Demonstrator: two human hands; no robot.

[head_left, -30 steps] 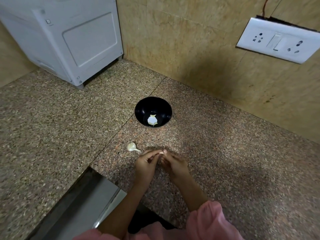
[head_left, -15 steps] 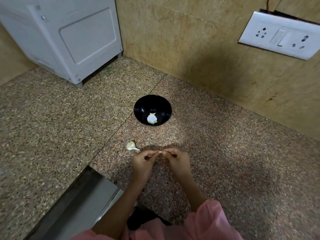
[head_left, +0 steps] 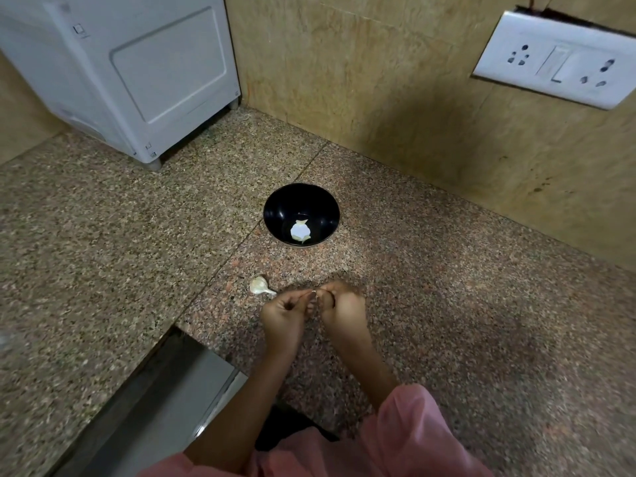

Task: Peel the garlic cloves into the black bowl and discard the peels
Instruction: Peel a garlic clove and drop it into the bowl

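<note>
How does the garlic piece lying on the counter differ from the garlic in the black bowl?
The garlic piece on the counter is single, with a thin tail toward the left hand; the bowl garlic in the black bowl is a tail-less cluster. The garlic piece looks greyish and papery; the bowl garlic is brighter white with yellowish edges. Both are pale and untouched: the left hand and right hand pinch another small piece.

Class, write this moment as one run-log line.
phase: peeling | left hand, right hand: pinch one clove | black bowl: garlic inside | counter: loose garlic piece
</note>
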